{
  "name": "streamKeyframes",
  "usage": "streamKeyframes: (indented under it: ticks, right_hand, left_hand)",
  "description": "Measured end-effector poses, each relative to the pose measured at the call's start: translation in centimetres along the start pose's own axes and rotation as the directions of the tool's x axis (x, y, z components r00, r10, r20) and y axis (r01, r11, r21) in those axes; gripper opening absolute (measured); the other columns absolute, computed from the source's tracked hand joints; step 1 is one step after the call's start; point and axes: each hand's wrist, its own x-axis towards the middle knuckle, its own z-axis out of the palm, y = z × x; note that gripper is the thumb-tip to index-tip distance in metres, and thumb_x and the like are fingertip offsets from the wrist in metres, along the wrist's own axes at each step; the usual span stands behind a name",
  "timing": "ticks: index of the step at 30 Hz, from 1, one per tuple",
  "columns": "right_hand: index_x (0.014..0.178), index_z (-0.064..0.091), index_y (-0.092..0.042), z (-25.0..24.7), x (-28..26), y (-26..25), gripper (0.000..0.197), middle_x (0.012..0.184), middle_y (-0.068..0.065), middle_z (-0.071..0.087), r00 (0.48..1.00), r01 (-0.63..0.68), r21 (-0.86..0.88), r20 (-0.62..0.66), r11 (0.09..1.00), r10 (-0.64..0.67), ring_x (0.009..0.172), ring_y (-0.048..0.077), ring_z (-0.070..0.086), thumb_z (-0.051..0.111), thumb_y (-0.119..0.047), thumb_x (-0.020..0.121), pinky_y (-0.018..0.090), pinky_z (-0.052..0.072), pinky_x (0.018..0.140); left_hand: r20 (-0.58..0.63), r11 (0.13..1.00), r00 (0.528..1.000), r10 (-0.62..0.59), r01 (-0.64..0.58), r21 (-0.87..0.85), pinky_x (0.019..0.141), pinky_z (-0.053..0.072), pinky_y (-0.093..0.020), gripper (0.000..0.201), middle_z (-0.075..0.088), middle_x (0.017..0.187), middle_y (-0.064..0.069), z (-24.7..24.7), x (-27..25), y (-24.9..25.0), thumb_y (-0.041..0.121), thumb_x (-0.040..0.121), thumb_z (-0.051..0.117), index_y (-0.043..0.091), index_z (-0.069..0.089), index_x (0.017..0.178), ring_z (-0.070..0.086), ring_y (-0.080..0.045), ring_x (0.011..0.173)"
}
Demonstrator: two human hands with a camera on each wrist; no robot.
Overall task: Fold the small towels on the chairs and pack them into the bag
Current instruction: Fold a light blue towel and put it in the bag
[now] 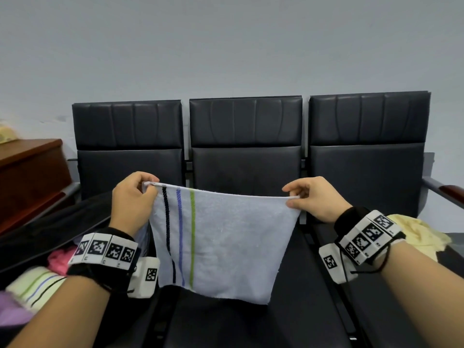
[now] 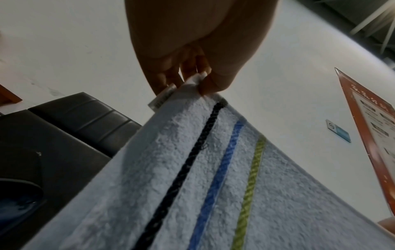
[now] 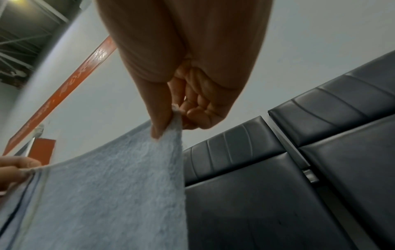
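A pale blue towel point(image 1: 226, 242) with black, blue and green stripes hangs spread in the air over the middle chair point(image 1: 246, 167). My left hand point(image 1: 135, 194) pinches its top left corner, and my right hand point(image 1: 308, 197) pinches its top right corner. The left wrist view shows the striped towel point(image 2: 213, 186) and its label pinched between thumb and fingertips point(image 2: 205, 84). In the right wrist view the thumb point(image 3: 158, 121) and curled fingers pinch the plain corner of the towel point(image 3: 119, 194). An open black bag point(image 1: 50, 229) on the left chair holds folded pink, cream striped and purple towels.
A crumpled pale yellow towel point(image 1: 421, 234) lies on the right chair point(image 1: 369, 172). A brown wooden cabinet point(image 1: 27, 177) stands at the left. The grey wall rises behind the three dark chairs. A wooden armrest point(image 1: 449, 192) juts out at the far right.
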Motion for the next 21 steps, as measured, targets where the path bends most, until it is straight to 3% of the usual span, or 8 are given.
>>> streamKeyframes:
  ticks: [4, 7, 11, 13, 14, 16, 18, 21]
  right_hand:
    - [0.087, 0.073, -0.028, 0.2, -0.1, 0.4, 0.016, 0.081, -0.015, 0.066, 0.995, -0.006, -0.136, 0.095, 0.991, 0.019, 0.076, -0.002, 0.061, 0.074, -0.012, 0.083, 0.007, 0.041, 0.065]
    - [0.073, 0.066, -0.029, 0.5, 0.3, 1.3, 0.017, 0.075, -0.014, 0.064, 0.997, -0.052, -0.173, 0.046, 0.984, 0.061, 0.071, 0.0, 0.059, 0.073, -0.019, 0.085, 0.01, 0.037, 0.059]
    - [0.077, 0.061, -0.014, 1.6, 1.3, 2.3, 0.015, 0.061, 0.0, 0.066, 0.979, -0.171, 0.189, -0.074, 0.967, 0.188, 0.05, 0.008, 0.063, 0.068, -0.017, 0.09, 0.021, 0.045, 0.045]
    - [0.081, 0.06, -0.006, 2.5, 1.6, 2.0, 0.013, 0.08, 0.02, 0.071, 0.962, -0.194, 0.424, -0.096, 0.885, 0.257, 0.069, 0.025, 0.073, 0.065, -0.007, 0.092, 0.034, 0.058, 0.058]
    - [0.081, 0.06, -0.004, 2.8, 1.9, 2.0, 0.012, 0.089, 0.021, 0.072, 0.954, -0.162, 0.458, -0.154, 0.874, 0.258, 0.079, 0.028, 0.074, 0.065, -0.005, 0.092, 0.038, 0.06, 0.069]
    - [0.082, 0.063, -0.007, 2.6, 2.3, 2.1, 0.009, 0.102, 0.006, 0.074, 0.939, -0.066, 0.417, -0.281, 0.906, 0.198, 0.094, 0.019, 0.072, 0.066, -0.006, 0.091, 0.029, 0.057, 0.081]
    - [0.088, 0.067, -0.009, 1.7, 2.5, 2.0, 0.003, 0.109, -0.008, 0.073, 0.937, 0.0, 0.376, -0.323, 0.927, 0.131, 0.099, 0.004, 0.068, 0.067, -0.01, 0.091, 0.012, 0.051, 0.08]
    - [0.087, 0.065, -0.009, 0.8, 1.9, 2.1, 0.005, 0.111, -0.011, 0.072, 0.947, 0.018, 0.356, -0.307, 0.934, 0.099, 0.103, -0.001, 0.066, 0.066, -0.011, 0.092, 0.011, 0.05, 0.084]
  left_hand:
    - [0.016, 1.0, 1.0, 0.002, -0.002, -0.008, 0.061, 0.045, -0.02, 0.021, 0.067, 0.078, 0.011, 0.3, -0.5, 0.1, 0.005, 0.083, 0.061, 0.025, 0.068, 0.082, 0.06, 0.0, 0.069]
    - [0.035, 0.999, 0.999, -0.033, 0.034, -0.033, 0.057, 0.046, -0.02, 0.019, 0.067, 0.075, 0.013, 0.4, -0.6, -0.4, 0.006, 0.082, 0.061, 0.024, 0.068, 0.078, 0.062, 0.0, 0.066]
    - [0.079, 0.991, 0.989, -0.127, 0.129, -0.027, 0.058, 0.05, -0.028, 0.019, 0.069, 0.072, 0.008, 1.9, -0.3, -1.3, 0.009, 0.081, 0.06, 0.024, 0.069, 0.074, 0.064, -0.008, 0.068]
    - [0.089, 0.983, 0.98, -0.175, 0.179, -0.039, 0.065, 0.051, -0.028, 0.02, 0.071, 0.076, 0.003, 3.2, -0.1, -1.4, 0.006, 0.083, 0.06, 0.022, 0.07, 0.077, 0.066, -0.017, 0.074]
    - [0.079, 0.983, 0.982, -0.173, 0.178, -0.054, 0.066, 0.05, -0.026, 0.02, 0.071, 0.079, 0.002, 3.7, 0.0, -1.5, 0.004, 0.085, 0.06, 0.021, 0.07, 0.079, 0.066, -0.017, 0.075]
    - [0.024, 0.986, 0.99, -0.136, 0.137, -0.091, 0.065, 0.048, -0.023, 0.021, 0.069, 0.079, 0.004, 4.1, 0.7, -1.4, 0.003, 0.087, 0.06, 0.022, 0.069, 0.083, 0.064, -0.011, 0.072]
    - [-0.041, 0.988, 0.995, -0.086, 0.08, -0.129, 0.065, 0.048, -0.021, 0.02, 0.068, 0.078, 0.007, 3.9, 1.5, -1.2, 0.004, 0.089, 0.061, 0.022, 0.069, 0.086, 0.062, -0.003, 0.069]
    - [-0.067, 0.988, 0.997, -0.04, 0.029, -0.149, 0.069, 0.048, -0.017, 0.017, 0.069, 0.082, 0.01, 3.6, 1.9, -1.0, 0.007, 0.092, 0.061, 0.021, 0.069, 0.087, 0.062, 0.002, 0.071]
